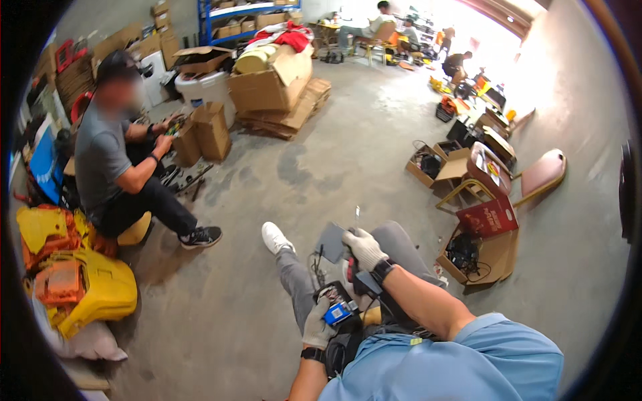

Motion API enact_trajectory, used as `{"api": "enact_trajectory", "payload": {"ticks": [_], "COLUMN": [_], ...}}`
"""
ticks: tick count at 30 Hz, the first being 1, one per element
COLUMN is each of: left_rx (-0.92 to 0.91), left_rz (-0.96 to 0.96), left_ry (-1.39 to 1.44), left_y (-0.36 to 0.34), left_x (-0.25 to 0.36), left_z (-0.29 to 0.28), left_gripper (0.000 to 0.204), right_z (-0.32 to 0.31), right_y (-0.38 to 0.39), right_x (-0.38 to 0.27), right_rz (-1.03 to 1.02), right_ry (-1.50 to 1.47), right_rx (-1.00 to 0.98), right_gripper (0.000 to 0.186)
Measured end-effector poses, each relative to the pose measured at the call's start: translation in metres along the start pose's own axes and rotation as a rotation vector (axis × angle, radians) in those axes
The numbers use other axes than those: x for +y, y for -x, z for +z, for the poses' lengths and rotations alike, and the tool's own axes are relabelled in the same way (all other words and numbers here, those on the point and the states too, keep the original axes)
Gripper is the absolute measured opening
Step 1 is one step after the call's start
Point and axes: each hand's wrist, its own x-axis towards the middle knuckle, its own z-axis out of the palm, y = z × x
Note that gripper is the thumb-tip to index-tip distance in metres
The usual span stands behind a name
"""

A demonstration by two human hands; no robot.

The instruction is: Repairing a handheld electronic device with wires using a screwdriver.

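Observation:
My left hand (318, 326), in a pale knit glove, is closed around an opened black device housing (332, 292) over my lap. A blue block (340, 313) and loose wires show in the housing. My right hand (365, 250), gloved too, is closed on a screwdriver-like tool; its slim metal shaft (357, 212) points up and away, and a red and black part shows below the fist. Just left of that hand is a flat grey panel (330, 242). Dark cables (319, 266) hang between the panel and the housing.
Right of my knee, an open carton (498, 260) holds black cabled parts. A pink-padded chair (543, 175) stands beyond it. At left a person (114, 147) sits handling small parts, near yellow and orange machine housings (100, 284). Stacked cardboard (287, 110) lies ahead; more people work far back.

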Motion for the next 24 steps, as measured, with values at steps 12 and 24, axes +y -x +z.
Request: {"api": "enact_trajectory", "payload": {"ticks": [12,24], "left_rx": [0.227,0.284], "left_rz": [0.267,0.142], "left_ry": [-0.152,-0.215], "left_y": [0.007,-0.027], "left_x": [0.009,-0.016], "left_z": [-0.008,0.021], "left_gripper": [0.028,0.034], "right_z": [0.007,-0.028], "right_y": [-0.01,-0.087], "right_x": [-0.035,0.076], "right_rz": [0.051,0.116], "right_ry": [-0.404,-0.425], "right_rx": [-0.237,-0.349], "right_gripper": [0.021,0.038]}}
